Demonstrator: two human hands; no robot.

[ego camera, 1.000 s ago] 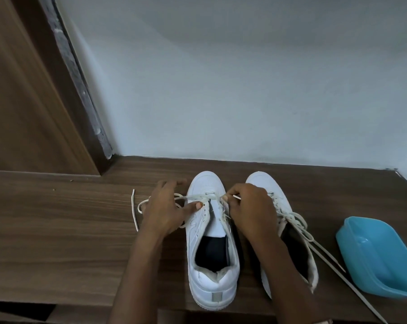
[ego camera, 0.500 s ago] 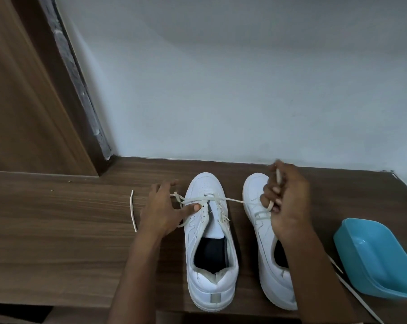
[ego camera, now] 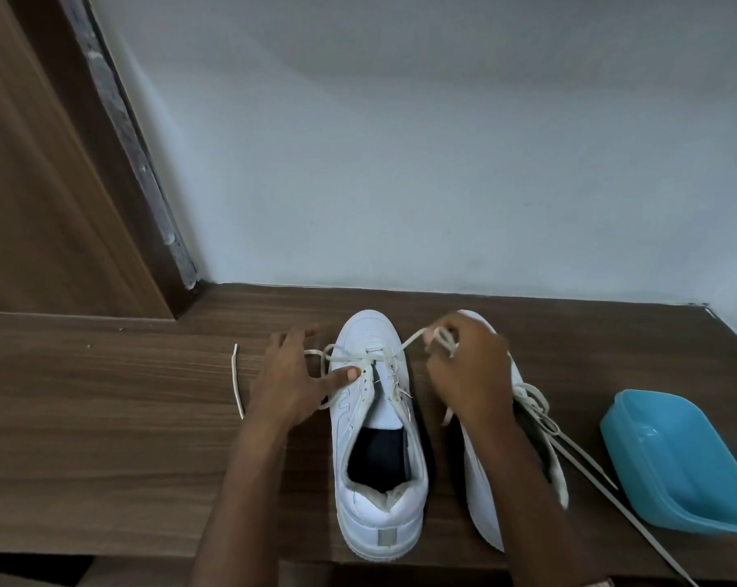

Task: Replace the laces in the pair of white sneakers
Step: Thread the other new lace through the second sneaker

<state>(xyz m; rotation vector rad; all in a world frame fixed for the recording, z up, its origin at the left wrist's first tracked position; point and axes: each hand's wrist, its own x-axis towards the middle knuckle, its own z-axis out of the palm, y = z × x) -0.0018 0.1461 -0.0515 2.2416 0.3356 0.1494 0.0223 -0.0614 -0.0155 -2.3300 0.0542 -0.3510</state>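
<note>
- While the left hand (ego camera: 290, 383), fingers spread, pressed its thumb on the left sneaker (ego camera: 379, 480), the right hand (ego camera: 468, 374) pinched the lace (ego camera: 413, 336) just right of its toe.
- Step, judged: threading the lower eyelets; the next move needs slack drawn through.

Sneakers (ego camera: 377, 442) side by side on table (ego camera: 104, 438); tub (ego camera: 676, 459) right.

The right hand (ego camera: 468, 370) and its forearm cover most of the right sneaker (ego camera: 481, 493), just right of the left sneaker (ego camera: 379, 523) (toe and tongue barely show). Its curled fingers hide how they grip the lace (ego camera: 409, 341). Left of that sneaker, the left hand (ego camera: 290, 383) hides part of the lace's loop. Farther right, the blue tub (ego camera: 676, 459) is cut off, and a loose lace (ego camera: 663, 553) runs off the bottom.
</note>
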